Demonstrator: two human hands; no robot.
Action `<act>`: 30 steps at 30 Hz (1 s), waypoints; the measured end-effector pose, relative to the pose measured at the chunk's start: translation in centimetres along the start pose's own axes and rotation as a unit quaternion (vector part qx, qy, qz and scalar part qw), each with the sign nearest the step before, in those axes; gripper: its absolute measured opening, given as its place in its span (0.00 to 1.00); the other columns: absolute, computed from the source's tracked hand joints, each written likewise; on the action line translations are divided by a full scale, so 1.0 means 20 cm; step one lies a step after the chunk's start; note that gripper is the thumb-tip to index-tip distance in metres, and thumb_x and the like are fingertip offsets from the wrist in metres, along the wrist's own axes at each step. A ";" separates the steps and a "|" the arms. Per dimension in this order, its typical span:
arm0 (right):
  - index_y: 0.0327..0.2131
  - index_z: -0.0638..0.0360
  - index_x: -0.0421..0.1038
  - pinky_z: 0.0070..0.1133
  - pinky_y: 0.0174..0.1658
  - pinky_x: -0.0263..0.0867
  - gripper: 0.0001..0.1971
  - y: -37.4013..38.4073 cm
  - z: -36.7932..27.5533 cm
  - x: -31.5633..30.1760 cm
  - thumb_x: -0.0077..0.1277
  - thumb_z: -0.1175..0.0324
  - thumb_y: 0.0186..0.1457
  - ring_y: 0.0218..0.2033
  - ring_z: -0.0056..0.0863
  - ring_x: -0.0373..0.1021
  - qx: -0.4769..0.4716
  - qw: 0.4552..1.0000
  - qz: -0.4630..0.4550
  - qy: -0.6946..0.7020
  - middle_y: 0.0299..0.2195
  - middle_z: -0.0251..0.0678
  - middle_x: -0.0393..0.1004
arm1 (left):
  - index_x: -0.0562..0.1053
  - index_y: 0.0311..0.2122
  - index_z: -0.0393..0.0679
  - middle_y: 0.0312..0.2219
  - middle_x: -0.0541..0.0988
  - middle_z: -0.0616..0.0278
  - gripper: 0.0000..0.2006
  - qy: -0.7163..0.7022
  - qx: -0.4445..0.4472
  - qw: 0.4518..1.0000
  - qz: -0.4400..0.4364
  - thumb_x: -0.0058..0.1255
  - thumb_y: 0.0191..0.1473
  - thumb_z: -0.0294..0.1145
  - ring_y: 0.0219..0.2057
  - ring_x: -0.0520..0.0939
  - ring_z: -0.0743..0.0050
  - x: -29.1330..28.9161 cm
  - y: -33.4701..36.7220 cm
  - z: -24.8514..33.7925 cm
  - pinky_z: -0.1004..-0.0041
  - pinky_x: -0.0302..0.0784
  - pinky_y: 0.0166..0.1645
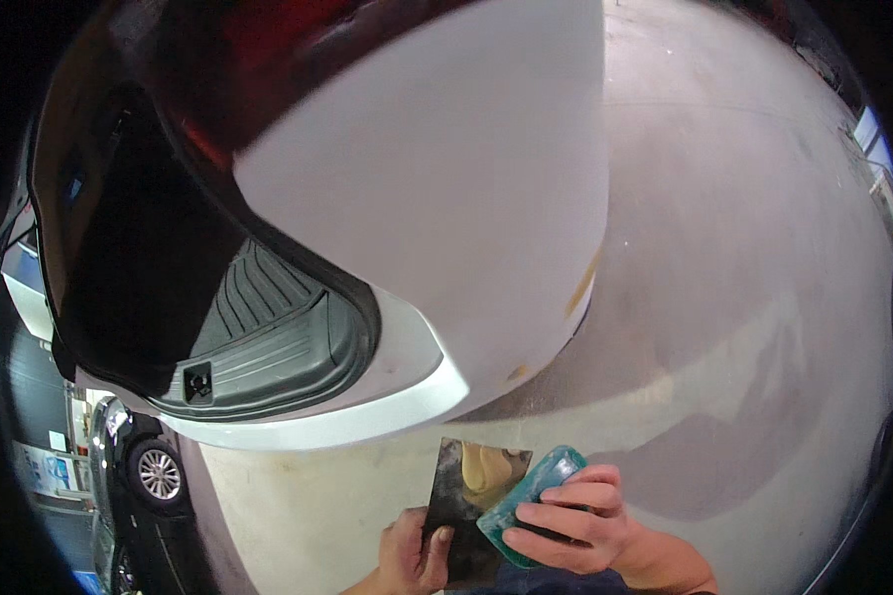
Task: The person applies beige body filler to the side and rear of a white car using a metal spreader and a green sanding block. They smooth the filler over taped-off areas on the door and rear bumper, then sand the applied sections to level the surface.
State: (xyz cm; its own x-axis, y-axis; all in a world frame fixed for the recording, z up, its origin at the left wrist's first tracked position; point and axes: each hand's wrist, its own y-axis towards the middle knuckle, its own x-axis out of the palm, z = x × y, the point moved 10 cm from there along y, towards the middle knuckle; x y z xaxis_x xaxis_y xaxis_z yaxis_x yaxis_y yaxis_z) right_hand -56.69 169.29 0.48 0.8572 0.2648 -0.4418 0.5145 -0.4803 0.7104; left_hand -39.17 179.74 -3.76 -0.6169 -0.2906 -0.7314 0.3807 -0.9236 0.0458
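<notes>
At the bottom centre, my left hand grips a dark, flat mixing plate by its left edge. A lump of tan body filler lies on the plate's upper part. My right hand is closed round a translucent green spreader, held slanted against the plate's right side, its far edge close to the filler. Both hands are in front of the white car's rear corner. Two tan filler patches show on that corner, one at the side edge and a smaller one lower down.
The white car's boot stands open at left, with a black ribbed liner inside and a white rear bumper below. A red tail light sits above. Behind at left is a dark car with a silver wheel. Pale floor spreads right.
</notes>
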 end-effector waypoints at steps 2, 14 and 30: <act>0.42 0.40 0.82 0.20 0.45 0.64 0.16 -0.05 0.07 0.10 0.58 0.71 0.48 0.45 0.20 0.68 -0.024 1.000 -0.010 -0.012 0.47 0.20 0.76 | 0.71 0.35 0.34 0.24 0.74 0.53 0.09 -0.045 0.022 0.999 0.023 0.47 0.59 0.30 0.22 0.73 0.56 0.07 0.01 -0.10 0.65 0.69 0.28; 0.32 0.51 0.79 0.30 0.39 0.68 0.04 -0.65 0.45 0.56 0.56 0.67 0.54 0.36 0.30 0.70 -0.145 0.987 0.017 -0.064 0.37 0.33 0.75 | 0.68 0.55 0.30 0.36 0.77 0.37 0.19 0.006 0.224 0.973 0.048 0.48 0.58 0.22 0.31 0.77 0.34 0.80 -0.10 -0.64 0.50 0.72 0.33; 0.51 0.67 0.68 0.39 0.62 0.64 0.18 -0.14 1.02 0.25 0.45 0.76 0.57 0.55 0.44 0.70 0.106 0.756 0.044 0.644 0.53 0.53 0.72 | 0.70 0.47 0.34 0.38 0.74 0.67 0.16 -0.277 0.258 0.884 0.275 0.45 0.66 0.39 0.39 0.71 0.82 -0.20 0.32 -0.95 0.80 0.66 0.48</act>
State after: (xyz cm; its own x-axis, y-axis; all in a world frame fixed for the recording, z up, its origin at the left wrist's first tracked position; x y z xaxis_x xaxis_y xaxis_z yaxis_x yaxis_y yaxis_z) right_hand -54.33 154.85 -14.88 0.2705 0.7526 0.6003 0.5557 -0.6313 0.5410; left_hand -21.19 179.72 -13.54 -0.7335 -0.6767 -0.0635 0.4511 -0.5546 0.6993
